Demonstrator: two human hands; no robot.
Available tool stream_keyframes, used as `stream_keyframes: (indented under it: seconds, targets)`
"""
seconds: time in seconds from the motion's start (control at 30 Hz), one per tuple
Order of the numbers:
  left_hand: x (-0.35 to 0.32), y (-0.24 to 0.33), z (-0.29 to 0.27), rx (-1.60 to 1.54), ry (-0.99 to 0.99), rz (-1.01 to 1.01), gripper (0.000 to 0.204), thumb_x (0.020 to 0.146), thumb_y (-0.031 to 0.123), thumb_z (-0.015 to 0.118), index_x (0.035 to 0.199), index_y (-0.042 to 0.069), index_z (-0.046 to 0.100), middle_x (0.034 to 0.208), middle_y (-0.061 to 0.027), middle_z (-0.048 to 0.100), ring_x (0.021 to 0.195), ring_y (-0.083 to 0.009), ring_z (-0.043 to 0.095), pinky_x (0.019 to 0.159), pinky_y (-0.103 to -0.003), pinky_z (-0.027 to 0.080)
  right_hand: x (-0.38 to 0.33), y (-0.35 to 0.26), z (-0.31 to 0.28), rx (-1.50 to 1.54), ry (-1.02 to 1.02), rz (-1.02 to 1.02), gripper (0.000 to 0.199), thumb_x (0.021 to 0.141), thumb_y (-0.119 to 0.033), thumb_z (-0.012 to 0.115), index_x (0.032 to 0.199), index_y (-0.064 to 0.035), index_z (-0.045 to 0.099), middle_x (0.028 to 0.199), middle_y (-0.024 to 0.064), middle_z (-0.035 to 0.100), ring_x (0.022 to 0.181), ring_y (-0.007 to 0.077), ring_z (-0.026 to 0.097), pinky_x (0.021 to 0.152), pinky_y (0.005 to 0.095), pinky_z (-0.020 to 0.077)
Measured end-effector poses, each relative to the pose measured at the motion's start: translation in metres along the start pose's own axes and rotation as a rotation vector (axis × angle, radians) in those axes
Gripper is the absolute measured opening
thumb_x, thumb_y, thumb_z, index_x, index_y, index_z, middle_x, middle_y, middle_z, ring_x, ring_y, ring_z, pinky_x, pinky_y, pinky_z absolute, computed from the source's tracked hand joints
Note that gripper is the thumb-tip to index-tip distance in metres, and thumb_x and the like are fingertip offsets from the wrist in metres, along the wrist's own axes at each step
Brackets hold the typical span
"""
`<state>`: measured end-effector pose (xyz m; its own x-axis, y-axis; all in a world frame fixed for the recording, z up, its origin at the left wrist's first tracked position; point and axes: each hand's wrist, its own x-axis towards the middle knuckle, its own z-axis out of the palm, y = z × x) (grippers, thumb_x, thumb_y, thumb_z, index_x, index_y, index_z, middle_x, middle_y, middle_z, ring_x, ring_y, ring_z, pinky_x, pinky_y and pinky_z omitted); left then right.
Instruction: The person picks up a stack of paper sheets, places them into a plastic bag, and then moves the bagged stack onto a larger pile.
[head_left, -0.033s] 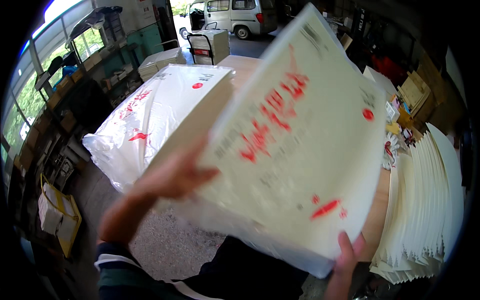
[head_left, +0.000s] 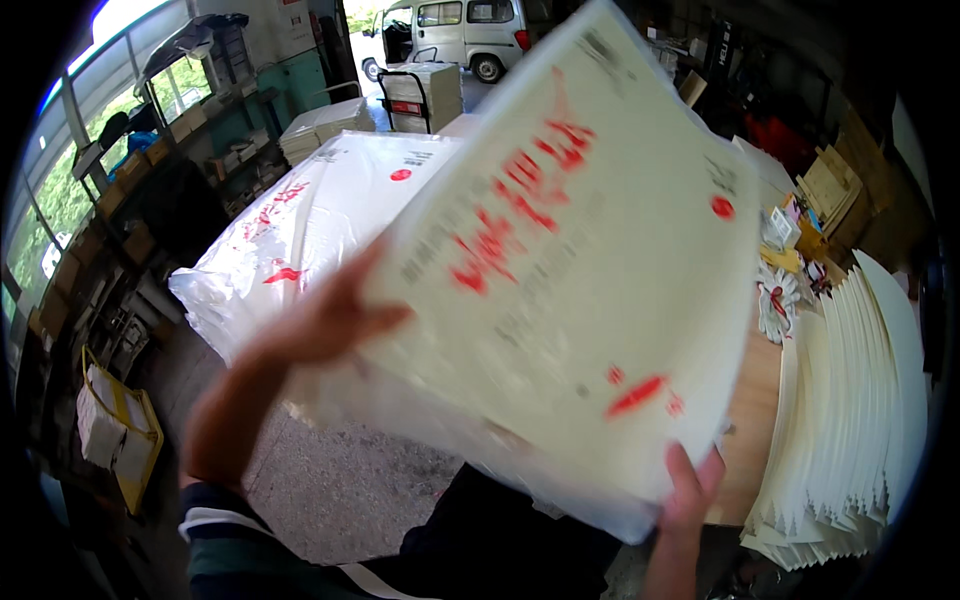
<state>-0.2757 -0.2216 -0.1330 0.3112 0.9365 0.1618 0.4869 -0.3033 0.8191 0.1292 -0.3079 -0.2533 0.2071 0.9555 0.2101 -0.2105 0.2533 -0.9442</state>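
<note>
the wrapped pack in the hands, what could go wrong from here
The tilted wrapped pack might slip: the right hand holds it near one lower corner, and the blurred left hand shows no clear grip. Swung rightward, it could knock the fanned sheets or the white gloves beside them.

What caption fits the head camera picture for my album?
Right hand grips a big red-printed pack, left hand at its edge, another pack beyond.
</note>
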Motion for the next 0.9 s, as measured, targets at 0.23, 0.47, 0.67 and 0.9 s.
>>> stream_keyframes:
  seconds: [0.23,0.47,0.67,0.9]
  targets:
    - [0.015,-0.025,-0.23,0.232,0.246,-0.15,0.067,0.077,-0.002,0.07,0.14,0.003,0.047,0.119,-0.0116,0.063,0.105,-0.0206,0.061,0.084,-0.038,0.056,0.101,0.009,0.257,0.113,-0.337,0.085,0.029,0.093,-0.018,0.061,0.108,0.0068,0.063,0.092,0.0095,0.069,0.08,0.0144,0.065,0.072,0.03,0.0523]
    - [-0.042,-0.185,-0.335,0.674,0.095,-0.642,0.065,0.073,0.004,0.078,0.133,0.008,0.054,0.111,-0.0102,0.066,0.102,-0.0228,0.062,0.088,-0.039,0.054,0.049,0.065,0.397,0.008,-0.557,0.447,0.031,0.092,-0.02,0.064,0.105,0.0067,0.056,0.082,0.0122,0.064,0.06,0.016,0.061,0.045,0.03,0.0503]
    - [-0.084,-0.241,-0.334,0.13,0.243,-0.633,0.063,0.074,-0.002,0.072,0.134,0.004,0.054,0.117,-0.0071,0.065,0.109,-0.0212,0.061,0.103,-0.035,0.045,0.006,0.068,0.387,0.237,-0.691,0.605,0.052,0.088,-0.012,0.069,0.127,0.0067,0.039,0.1,0.0184,0.064,0.072,0.0201,0.068,0.058,0.0313,0.0579]
    - [-0.113,-0.234,-0.346,0.145,0.269,-0.627,0.058,0.073,0.0,0.074,0.128,0.002,0.058,0.111,-0.0094,0.068,0.101,-0.0201,0.064,0.097,-0.036,0.05,-0.012,0.058,0.394,0.318,-0.749,0.555,0.087,0.085,-0.002,0.069,0.15,-0.0011,0.011,0.109,0.0187,0.063,0.093,0.0214,0.067,0.068,0.0332,0.0597]
